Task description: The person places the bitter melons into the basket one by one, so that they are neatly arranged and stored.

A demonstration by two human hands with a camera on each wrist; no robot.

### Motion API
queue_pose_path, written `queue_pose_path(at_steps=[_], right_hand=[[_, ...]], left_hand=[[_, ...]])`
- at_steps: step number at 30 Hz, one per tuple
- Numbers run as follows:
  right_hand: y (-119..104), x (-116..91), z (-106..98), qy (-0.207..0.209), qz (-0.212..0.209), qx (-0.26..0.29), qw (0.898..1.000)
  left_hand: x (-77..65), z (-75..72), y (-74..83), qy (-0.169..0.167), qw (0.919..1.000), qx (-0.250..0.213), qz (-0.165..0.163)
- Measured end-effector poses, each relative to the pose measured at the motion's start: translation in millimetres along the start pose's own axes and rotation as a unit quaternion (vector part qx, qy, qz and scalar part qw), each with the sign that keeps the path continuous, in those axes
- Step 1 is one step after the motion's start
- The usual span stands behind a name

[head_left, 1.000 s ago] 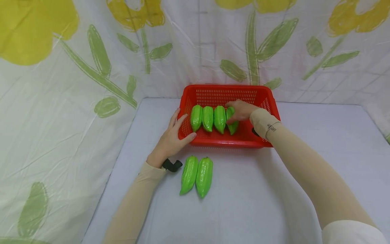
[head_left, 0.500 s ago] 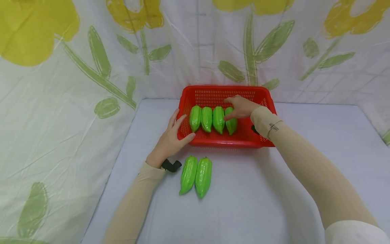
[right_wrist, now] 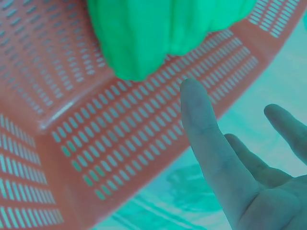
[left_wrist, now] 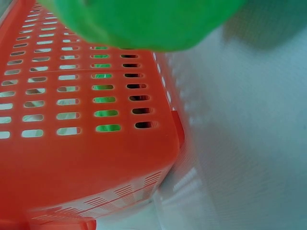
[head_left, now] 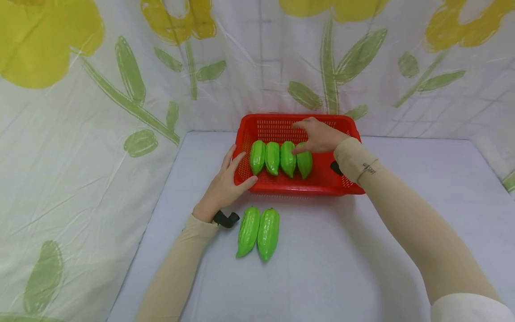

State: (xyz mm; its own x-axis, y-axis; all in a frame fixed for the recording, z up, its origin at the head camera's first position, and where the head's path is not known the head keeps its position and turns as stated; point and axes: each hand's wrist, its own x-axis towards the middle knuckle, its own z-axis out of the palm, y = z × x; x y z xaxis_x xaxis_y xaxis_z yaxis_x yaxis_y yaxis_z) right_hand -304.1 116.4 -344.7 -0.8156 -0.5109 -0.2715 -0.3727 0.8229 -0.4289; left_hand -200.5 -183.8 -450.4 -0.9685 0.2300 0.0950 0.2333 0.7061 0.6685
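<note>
A red slotted plastic basket [head_left: 297,191] stands at the back of the table, holding several glossy green ridged gourds [head_left: 257,157] in a row. My left hand [head_left: 223,185] rests at its front left corner, fingers spread along the left rim and thumb on the front rim. Above the basket's right half, my right hand [head_left: 319,135] holds nothing; its thumb overlaps the rightmost gourd [head_left: 305,165]. The right wrist view shows spread fingers [right_wrist: 206,134] apart from the gourds [right_wrist: 134,38]. Two more gourds [head_left: 268,235] lie side by side on the table before the basket.
A white table [head_left: 330,268] lies under everything. Behind and to the left hangs a white curtain [head_left: 249,67] with printed yellow flowers. A black wrist piece [head_left: 226,219] on the left arm sits close to the gourds on the table.
My right hand has let go of the rightmost gourd in the basket and risen up and back, fingers spreading. The left hand has stayed at the basket's corner.
</note>
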Motion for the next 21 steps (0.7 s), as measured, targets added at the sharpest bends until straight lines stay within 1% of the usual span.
queue_pose_path(at_steps=[4, 9, 14, 21], right_hand=[[-7, -8, -6, 0.008, -0.005, 0.006, 1.0], [-12, -15, -8, 0.009, -0.006, 0.013, 1.0], [-15, -21, -5, 0.016, -0.014, 0.024, 0.999], [-23, -33, -1, 0.036, -0.026, 0.035, 0.998]], left_hand=[[-0.1, -0.2, 0.0, 0.0, 1.0, -0.001, -0.001], [-0.3, -0.9, 0.6, 0.0, 1.0, -0.001, 0.001], [-1.0, -1.4, 1.6, -0.002, 1.0, 0.0, -0.001], [-1.1, -1.6, 3.1, -0.003, 1.0, -0.001, -0.002]])
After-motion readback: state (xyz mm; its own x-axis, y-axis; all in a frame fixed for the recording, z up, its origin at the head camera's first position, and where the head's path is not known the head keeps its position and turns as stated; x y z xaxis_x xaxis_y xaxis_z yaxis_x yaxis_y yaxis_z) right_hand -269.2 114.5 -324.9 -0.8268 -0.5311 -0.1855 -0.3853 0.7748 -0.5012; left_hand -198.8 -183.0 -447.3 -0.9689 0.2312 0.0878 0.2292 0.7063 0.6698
